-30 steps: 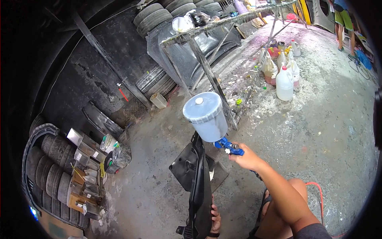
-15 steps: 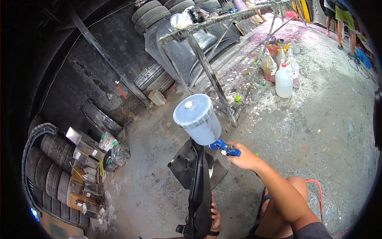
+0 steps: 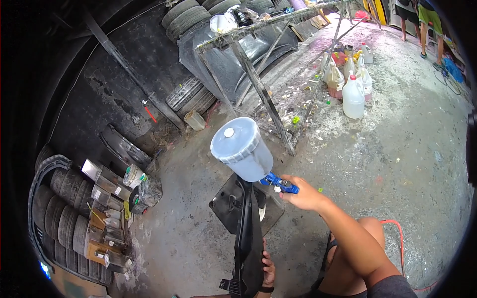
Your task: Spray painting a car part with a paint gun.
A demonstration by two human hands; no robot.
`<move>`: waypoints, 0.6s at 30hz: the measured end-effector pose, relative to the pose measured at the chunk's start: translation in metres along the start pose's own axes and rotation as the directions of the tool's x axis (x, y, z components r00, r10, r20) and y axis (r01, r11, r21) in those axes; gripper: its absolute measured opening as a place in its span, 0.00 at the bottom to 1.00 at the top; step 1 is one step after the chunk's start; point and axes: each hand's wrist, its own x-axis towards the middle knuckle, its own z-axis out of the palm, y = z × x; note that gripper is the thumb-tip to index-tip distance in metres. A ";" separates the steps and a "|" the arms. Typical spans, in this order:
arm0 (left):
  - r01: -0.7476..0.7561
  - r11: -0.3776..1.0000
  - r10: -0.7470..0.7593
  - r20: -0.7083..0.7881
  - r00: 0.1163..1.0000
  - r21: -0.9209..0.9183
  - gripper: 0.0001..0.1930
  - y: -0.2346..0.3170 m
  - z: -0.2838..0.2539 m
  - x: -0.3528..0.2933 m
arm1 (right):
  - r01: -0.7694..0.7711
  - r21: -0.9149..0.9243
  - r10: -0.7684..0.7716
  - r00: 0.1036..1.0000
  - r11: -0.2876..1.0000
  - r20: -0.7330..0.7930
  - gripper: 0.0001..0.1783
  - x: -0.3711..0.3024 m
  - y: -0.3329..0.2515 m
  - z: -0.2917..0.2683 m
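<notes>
My right hand (image 3: 303, 195) is closed round the handle of a blue spray gun (image 3: 279, 183). A large translucent cup (image 3: 251, 161) with a round lid and a pale cap sits on top of the gun, leaning left. The gun is over the upper end of a long black plastic car part (image 3: 244, 236), and the cup hides that end and the nozzle. Low in the view, my left hand (image 3: 268, 270), with a dark band at the wrist, has its fingers wrapped round the right edge of this part. A flat black plate (image 3: 224, 206) is behind the part.
A scuffed metal frame stand (image 3: 261, 89) rises beyond the cup. Several plastic jugs (image 3: 354, 102) stand on the floor at far right. Tyres (image 3: 64, 221), cans and boxes line the left wall. A red hose (image 3: 400, 243) runs beside my leg. Other people's legs (image 3: 431, 35) show top right.
My right hand and the spray gun have shifted slightly left, and the cup tips a little more to the left. My left hand keeps its hold on the black car part.
</notes>
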 end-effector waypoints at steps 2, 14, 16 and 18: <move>0.024 1.000 -0.024 0.021 0.999 -0.005 0.42 0.002 -0.002 0.000 | 0.025 0.027 -0.025 0.999 0.999 -0.034 0.26 0.002 -0.003 -0.002; -0.005 0.996 0.003 -0.026 1.000 -0.090 0.42 0.006 -0.012 -0.017 | 0.078 0.147 0.018 0.831 0.986 -0.556 0.26 0.025 0.031 -0.021; -0.013 0.991 0.011 -0.017 1.000 -0.133 0.41 0.002 -0.013 -0.016 | 0.053 0.199 0.076 0.805 0.979 -0.588 0.25 0.027 0.043 -0.031; -0.037 0.989 0.032 -0.032 0.999 -0.145 0.40 0.002 -0.012 -0.020 | 0.048 0.225 0.097 0.803 0.973 -0.587 0.23 0.028 0.042 -0.035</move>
